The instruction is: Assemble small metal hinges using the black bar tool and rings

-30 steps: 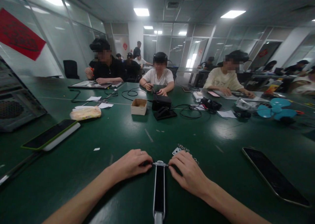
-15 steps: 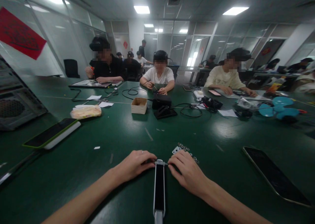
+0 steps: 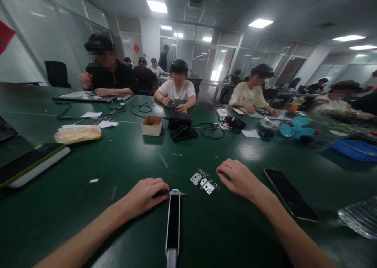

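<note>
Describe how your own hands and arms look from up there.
The left hand wears a slim, silvery ring on one finger; no ring shows on the right hand. Both are ungloved, with no sleeve, watch or cable visible on either forearm.

One tool (image 3: 173,224), one open box (image 3: 151,127), one blue tray (image 3: 355,150).

Down the feed, I have the tool (image 3: 173,224) before me on the desk (image 3: 229,232), metal plates (image 3: 196,178) right of its far end, nuts (image 3: 207,175) around them. Further right lies a phone (image 3: 290,193). Beyond, from left to right, I find a packet (image 3: 79,134), a box (image 3: 152,126), fan blades (image 3: 297,128) and, slightly nearer me, a tray (image 3: 355,150).
</note>
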Available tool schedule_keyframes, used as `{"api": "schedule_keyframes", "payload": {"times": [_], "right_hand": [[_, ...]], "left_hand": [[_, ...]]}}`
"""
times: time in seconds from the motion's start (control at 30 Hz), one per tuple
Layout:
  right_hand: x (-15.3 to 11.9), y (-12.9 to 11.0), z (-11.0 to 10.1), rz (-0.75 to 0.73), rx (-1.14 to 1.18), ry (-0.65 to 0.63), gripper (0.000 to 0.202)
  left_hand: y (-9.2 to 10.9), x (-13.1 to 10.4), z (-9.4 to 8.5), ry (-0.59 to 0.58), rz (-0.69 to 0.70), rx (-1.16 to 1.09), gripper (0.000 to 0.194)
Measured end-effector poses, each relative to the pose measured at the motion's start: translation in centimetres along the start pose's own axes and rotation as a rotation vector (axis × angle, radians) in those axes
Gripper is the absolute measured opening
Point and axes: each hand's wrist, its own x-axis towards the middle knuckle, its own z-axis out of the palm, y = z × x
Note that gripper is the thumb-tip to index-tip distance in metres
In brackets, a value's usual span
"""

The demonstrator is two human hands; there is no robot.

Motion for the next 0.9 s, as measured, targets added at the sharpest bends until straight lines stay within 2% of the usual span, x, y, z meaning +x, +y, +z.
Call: {"api": "schedule_keyframes", "payload": {"times": [0.17,0.27,0.43,0.63,0.9], "right_hand": [[-0.3,0.0,-0.8,0.112,0.08,-0.262,0.015],[-0.2,-0.5,-1.1,0.161,0.136,-0.347,0.016],[-0.2,-0.4,-0.8,0.218,0.249,-0.387,0.017],[0.1,-0.6,0.2,0.354,0.382,-0.444,0.012],[0.0,0.1,1.3,0.389,0.334,-0.364,0.014]], "left_hand": [[-0.4,0.0,0.4,-0.007,0.002,0.011,0.014],[-0.3,0.0,0.3,-0.006,0.012,0.024,0.014],[-0.2,0.1,0.3,-0.003,0.016,0.019,0.012],[0.2,0.1,-0.1,-0.019,0.023,0.031,0.01],[0.4,0.1,-0.2,-0.027,0.012,0.018,0.009]]}}
